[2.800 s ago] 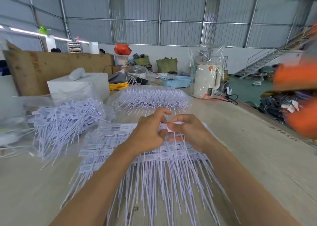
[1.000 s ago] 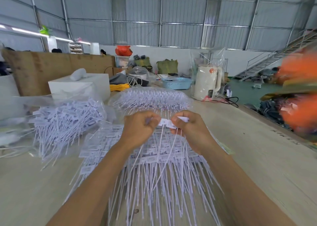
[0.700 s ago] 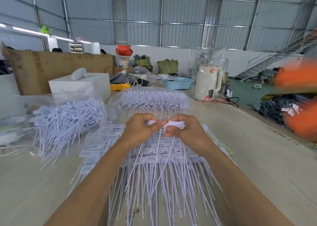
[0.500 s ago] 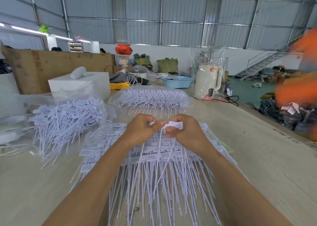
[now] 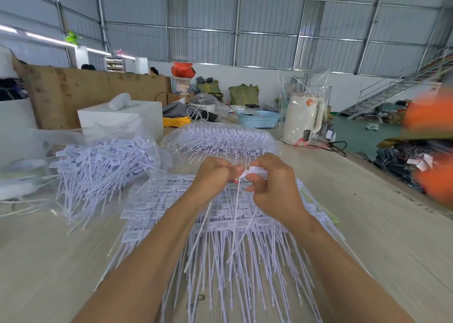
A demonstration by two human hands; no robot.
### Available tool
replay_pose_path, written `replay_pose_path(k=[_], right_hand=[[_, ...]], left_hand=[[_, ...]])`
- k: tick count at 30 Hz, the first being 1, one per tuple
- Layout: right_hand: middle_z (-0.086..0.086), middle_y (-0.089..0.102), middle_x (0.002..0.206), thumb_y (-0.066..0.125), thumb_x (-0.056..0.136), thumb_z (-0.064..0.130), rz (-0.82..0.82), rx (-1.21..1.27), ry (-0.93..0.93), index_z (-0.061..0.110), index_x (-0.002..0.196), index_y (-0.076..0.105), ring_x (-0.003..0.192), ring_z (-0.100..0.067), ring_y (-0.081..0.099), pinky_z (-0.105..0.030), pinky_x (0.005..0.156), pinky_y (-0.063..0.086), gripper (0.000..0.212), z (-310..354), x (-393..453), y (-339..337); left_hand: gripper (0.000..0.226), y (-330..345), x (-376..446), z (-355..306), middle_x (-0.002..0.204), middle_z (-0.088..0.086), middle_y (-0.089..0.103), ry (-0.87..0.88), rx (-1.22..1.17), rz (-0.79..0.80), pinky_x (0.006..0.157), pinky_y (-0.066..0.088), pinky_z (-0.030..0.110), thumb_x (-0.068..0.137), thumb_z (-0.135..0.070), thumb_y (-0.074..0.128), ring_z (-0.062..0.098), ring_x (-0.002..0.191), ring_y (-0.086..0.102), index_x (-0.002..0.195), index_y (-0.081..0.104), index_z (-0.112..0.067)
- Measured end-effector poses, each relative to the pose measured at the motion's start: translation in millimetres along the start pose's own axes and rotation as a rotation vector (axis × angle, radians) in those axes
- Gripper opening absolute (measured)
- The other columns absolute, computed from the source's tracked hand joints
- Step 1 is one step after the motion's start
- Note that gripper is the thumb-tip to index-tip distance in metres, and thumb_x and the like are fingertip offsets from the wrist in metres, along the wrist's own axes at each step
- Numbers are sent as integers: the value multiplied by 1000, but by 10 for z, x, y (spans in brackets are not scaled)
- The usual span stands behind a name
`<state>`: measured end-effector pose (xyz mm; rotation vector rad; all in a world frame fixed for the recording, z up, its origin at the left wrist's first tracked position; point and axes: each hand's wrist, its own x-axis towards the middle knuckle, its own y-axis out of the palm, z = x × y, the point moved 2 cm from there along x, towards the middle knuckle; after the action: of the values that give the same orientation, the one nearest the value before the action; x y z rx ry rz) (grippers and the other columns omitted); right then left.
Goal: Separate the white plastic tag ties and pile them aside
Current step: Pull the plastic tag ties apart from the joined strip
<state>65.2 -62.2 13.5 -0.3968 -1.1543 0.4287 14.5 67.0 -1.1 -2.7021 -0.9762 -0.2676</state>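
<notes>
I've got both hands pinching one strip of ties (image 5: 247,170), left hand (image 5: 213,173) and right hand (image 5: 272,183) close together above the joined stack (image 5: 220,224), loose pile (image 5: 98,166) to my left, so I'd judge plenty remains.

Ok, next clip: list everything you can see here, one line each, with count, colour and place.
held tag ties: a few, white, pinched between both hands
flat sheet of tag ties: one, white, on the table under the hands
loose pile of tag ties: one, white, left, on clear plastic
bagged tag ties: one bundle, white, beyond the hands
table: one, pale wood
kettle: one, cream, right rear, in a clear bag
basket: one, light blue, rear
white box: one, left rear
yellow cable: one coil, rear
cardboard sheet: one, brown, left rear
left hand: grip on the ties
right hand: grip on the ties
</notes>
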Motion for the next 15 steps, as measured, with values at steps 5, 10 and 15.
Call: replay_pose_path(k=[5, 10, 15], right_hand=[[-9, 59, 79, 61, 86, -1, -197, 372, 60, 10, 75, 56, 58, -12, 68, -14, 51, 48, 16, 123, 90, -261], [-10, 58, 66, 57, 86, -7, 32, 827, 500, 3, 72, 60, 54, -15, 61, -30, 62, 57, 17, -70, 150, -167], [-10, 55, 68, 64, 86, 4, 174, 550, 542, 4, 74, 62, 61, -20, 51, -29, 59, 44, 12, -189, 62, -70]], left_hand=[[37, -382, 63, 213, 61, 3, 57, -192, 82, -304, 55, 34, 23, 88, -25, 65, 16, 59, 53, 54, 56, -11], [39, -138, 15, 136, 72, 9, 58, -3, 93, -45, 71, 39, 24, 94, -24, 56, 20, 70, 54, 58, 59, -9], [33, 29, -64, 46, 63, -5, 56, 174, 201, 138, 47, 32, 21, 98, -12, 43, 12, 51, 41, 69, 58, -20]])
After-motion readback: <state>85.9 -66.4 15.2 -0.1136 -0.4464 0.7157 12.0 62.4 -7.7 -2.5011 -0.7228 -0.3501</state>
